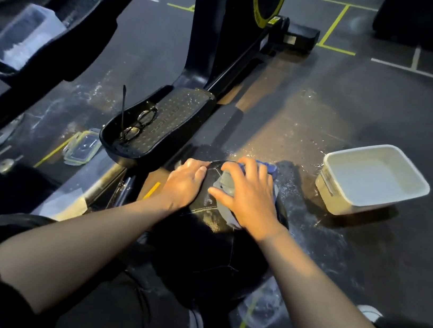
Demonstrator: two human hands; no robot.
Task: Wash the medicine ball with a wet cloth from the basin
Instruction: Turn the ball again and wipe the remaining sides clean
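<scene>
A person's right hand [247, 196] is pressing a wet cloth [227, 186], fingers spread, atop the medicine ball [206, 246]; the left hand [186, 183], fingers together, is steadying it; the basin [371, 180] is sitting right of the ball.

Gym (elliptical pedal [160, 122], taped floor [357, 100])
</scene>
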